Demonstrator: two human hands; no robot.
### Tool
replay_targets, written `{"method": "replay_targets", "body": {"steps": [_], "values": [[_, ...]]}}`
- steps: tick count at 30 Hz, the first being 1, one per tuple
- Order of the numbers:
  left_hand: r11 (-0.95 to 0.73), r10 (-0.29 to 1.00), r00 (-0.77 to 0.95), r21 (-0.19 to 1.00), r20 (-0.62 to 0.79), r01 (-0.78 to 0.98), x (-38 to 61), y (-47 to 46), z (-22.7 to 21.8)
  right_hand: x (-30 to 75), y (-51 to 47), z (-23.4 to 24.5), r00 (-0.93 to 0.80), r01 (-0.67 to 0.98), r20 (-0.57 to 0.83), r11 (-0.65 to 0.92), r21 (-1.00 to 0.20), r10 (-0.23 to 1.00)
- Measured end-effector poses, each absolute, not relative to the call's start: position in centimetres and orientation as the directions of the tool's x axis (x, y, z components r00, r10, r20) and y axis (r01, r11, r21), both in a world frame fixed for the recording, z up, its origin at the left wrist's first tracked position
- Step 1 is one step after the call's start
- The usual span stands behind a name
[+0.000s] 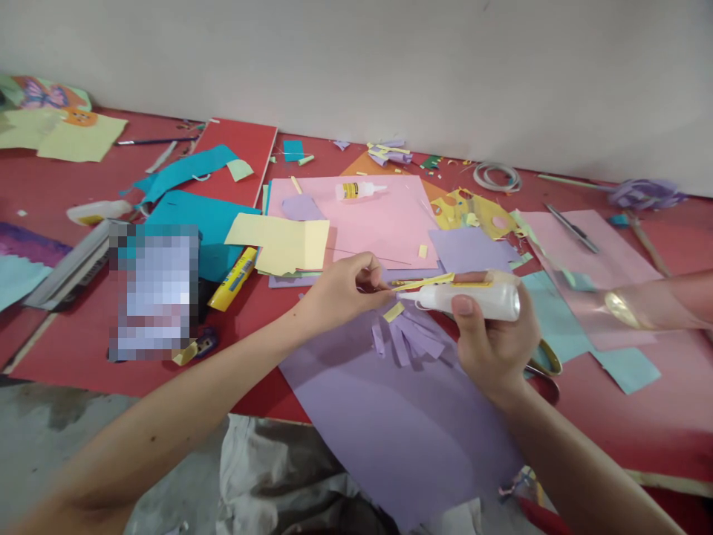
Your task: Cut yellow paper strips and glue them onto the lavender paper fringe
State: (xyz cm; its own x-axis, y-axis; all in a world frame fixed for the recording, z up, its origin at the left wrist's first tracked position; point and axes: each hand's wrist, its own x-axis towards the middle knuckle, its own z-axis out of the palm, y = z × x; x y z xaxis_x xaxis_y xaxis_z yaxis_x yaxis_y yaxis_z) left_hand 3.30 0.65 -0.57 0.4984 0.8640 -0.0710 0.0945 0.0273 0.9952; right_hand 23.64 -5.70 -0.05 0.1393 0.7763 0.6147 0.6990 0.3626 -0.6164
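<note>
My right hand (pixel 495 342) is wrapped round a white glue bottle (pixel 473 299), held on its side with the nozzle pointing left. The nozzle tip is at the fingertips of my left hand (pixel 348 290). Those fingers are pinched on the end of a narrow yellow paper strip (pixel 426 282), which stretches right above the bottle. Just below lies a fringed bunch of purple paper strips (pixel 415 338) with a small yellow piece (pixel 394 312) at its top. It rests on a large purple sheet (pixel 390 423) that hangs over the table's front edge.
Pink sheets (pixel 384 223) at the back carry a small glue bottle (pixel 356 190). A yellow glue stick (pixel 234 279) and a pixelated rectangular object (pixel 156 290) lie left. Scissors (pixel 549 364) sit beside my right hand. A cutter knife (pixel 573 229) and another person's arm (pixel 679 297) are at right.
</note>
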Motion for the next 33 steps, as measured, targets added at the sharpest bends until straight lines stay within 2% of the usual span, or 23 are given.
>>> {"method": "replay_targets", "body": {"steps": [9, 15, 19, 33], "values": [[0.027, 0.868, 0.492, 0.996, -0.066, 0.086, 3.33, 0.57, -0.50, 23.61, -5.16, -0.38, 0.091, 0.775, 0.697, 0.389, -0.498, 0.711], [-0.032, 0.874, 0.485, 0.993, -0.026, 0.112, 3.36, 0.42, -0.46, 23.59, -5.24, -0.35, 0.011, 0.784, 0.705, 0.432, -0.446, 0.709], [-0.076, 0.872, 0.490, 0.990, 0.009, 0.117, 3.37, 0.26, -0.32, 23.67, -5.31, -0.36, -0.028, 0.782, 0.709, 0.457, -0.424, 0.705], [-0.082, 0.883, 0.469, 0.984, -0.004, 0.161, 3.41, 0.40, -0.39, 23.38, -5.37, -0.04, -0.112, 0.761, 0.734, 0.532, -0.371, 0.670]]}}
